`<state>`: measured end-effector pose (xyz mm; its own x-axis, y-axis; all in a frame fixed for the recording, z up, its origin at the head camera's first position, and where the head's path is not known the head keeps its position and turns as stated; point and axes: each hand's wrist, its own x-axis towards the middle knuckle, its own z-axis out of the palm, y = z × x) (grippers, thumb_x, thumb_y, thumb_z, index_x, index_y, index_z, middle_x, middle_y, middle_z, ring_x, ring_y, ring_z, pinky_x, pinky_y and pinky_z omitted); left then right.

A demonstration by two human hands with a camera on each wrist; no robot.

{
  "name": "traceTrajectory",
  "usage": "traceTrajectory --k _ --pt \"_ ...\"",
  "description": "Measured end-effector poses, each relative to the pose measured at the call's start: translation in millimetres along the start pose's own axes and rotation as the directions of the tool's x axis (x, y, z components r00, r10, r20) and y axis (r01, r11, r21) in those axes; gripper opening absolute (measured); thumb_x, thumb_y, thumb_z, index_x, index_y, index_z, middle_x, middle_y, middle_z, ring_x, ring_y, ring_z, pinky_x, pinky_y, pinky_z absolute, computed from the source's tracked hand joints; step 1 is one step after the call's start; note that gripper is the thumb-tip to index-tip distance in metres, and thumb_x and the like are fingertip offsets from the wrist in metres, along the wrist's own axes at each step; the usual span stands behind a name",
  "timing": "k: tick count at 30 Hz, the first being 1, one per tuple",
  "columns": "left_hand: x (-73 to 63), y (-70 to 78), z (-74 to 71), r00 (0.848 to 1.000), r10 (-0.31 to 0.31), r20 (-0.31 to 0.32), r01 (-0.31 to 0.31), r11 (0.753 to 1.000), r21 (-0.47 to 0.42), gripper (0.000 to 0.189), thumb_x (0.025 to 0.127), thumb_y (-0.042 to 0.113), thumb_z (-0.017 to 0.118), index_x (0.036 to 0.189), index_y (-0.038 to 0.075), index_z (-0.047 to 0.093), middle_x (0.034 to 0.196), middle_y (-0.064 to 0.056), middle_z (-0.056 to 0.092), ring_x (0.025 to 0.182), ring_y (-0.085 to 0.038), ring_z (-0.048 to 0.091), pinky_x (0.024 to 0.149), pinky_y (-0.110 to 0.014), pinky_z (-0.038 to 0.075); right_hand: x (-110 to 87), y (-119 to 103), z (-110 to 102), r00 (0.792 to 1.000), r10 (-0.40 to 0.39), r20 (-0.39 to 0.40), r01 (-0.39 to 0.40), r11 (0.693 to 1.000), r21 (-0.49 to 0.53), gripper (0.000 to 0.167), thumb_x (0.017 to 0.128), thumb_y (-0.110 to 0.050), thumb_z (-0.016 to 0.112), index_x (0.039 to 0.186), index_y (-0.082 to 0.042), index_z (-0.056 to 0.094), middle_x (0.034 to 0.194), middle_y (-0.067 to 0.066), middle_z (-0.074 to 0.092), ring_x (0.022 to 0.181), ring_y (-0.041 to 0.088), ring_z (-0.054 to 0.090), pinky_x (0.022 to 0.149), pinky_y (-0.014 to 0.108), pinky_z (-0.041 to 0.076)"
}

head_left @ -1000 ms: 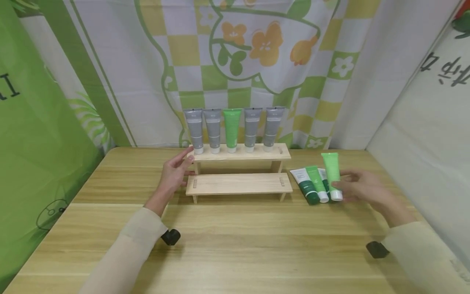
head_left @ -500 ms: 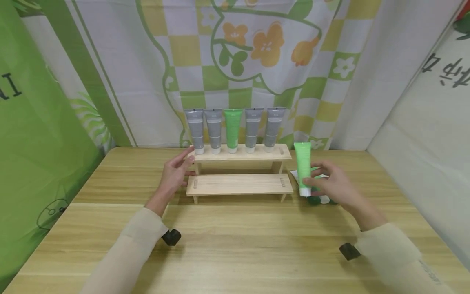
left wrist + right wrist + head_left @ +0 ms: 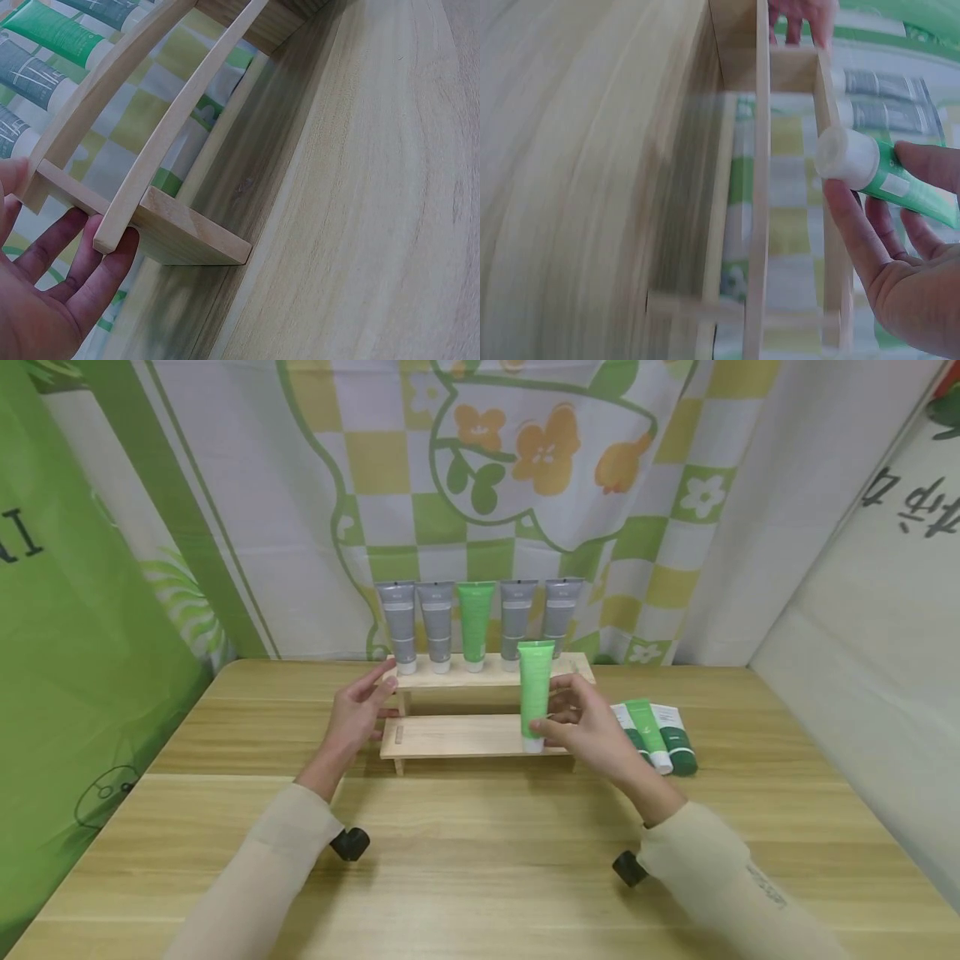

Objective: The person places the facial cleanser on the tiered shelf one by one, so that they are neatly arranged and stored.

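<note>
My right hand [image 3: 592, 727] pinches a light green squeeze tube [image 3: 536, 689], upright with its white cap down, in front of the right half of the two-tier wooden stand [image 3: 457, 737]. Whether the cap touches the lower shelf cannot be told. In the right wrist view the tube's white cap [image 3: 846, 157] shows between thumb and fingers. My left hand [image 3: 352, 714] holds the stand's left end, thumb by the upper shelf and fingers at the end of the lower shelf [image 3: 120, 221]. On the upper shelf stand several grey tubes [image 3: 436, 625] with a green tube [image 3: 475, 625] in the middle.
Right of the stand, a green tube [image 3: 647, 731] and white-and-dark-green tubes [image 3: 677, 743] lie on the wooden table [image 3: 465, 860], partly behind my right hand. A patterned curtain [image 3: 420, 468] hangs right behind the stand.
My right hand has carried the green tube left from the lying tubes to in front of the stand. The left hand stays at the stand's left end.
</note>
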<state>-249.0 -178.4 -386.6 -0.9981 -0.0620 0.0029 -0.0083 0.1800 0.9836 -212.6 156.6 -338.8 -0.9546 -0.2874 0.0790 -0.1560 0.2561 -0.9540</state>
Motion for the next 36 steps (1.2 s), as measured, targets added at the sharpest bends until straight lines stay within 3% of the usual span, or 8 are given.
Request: traceTrajectory --k 8,20,23,36 --pt "0.0 0.1 1.3 1.000 0.006 -0.002 -0.006 1.000 -0.002 0.048 0.100 0.047 0.058 0.147 0.036 0.052 0.138 -0.013 0.058 0.100 -0.033 0.069 0.052 -0.026 0.050 15.7 -5 42 0.999 -0.032 0.018 0.032 0.999 0.030 0.050 0.089 -0.001 0.074 0.130 -0.005 0.046 0.118 0.020 0.060 0.099 0.030 0.067 0.081 0.047 0.059" --pt "-0.4 0.4 0.7 1.000 0.005 -0.014 -0.005 1.000 -0.004 0.048 0.100 0.047 0.059 0.146 0.036 0.052 0.139 -0.012 0.058 0.101 -0.037 0.069 0.054 -0.028 0.051 32.5 -10 93 0.993 -0.114 0.008 0.113 0.993 0.033 0.049 0.089 0.000 0.076 0.128 -0.007 0.048 0.115 0.016 0.061 0.100 0.030 0.065 0.078 0.037 0.057" --pt "-0.1 -0.7 0.8 1.000 0.006 -0.020 -0.006 1.000 -0.005 0.048 0.100 0.046 0.059 0.147 0.035 0.052 0.138 -0.013 0.058 0.099 -0.036 0.069 0.054 -0.027 0.052 37.6 -7 104 0.991 -0.134 0.003 0.134 0.991 0.019 0.049 0.088 -0.001 0.077 0.127 -0.010 0.049 0.114 0.012 0.062 0.099 0.027 0.065 0.079 0.037 0.057" --pt "0.8 -0.1 1.0 1.000 -0.009 -0.013 0.008 1.000 -0.012 0.051 0.100 0.047 0.060 0.148 0.035 0.051 0.137 -0.015 0.060 0.098 -0.034 0.070 0.059 -0.032 0.056 49.1 -8 134 0.988 -0.156 0.005 0.155 0.988 0.012 0.050 0.088 0.000 0.076 0.129 -0.008 0.048 0.116 0.015 0.061 0.104 0.029 0.064 0.087 0.037 0.056"
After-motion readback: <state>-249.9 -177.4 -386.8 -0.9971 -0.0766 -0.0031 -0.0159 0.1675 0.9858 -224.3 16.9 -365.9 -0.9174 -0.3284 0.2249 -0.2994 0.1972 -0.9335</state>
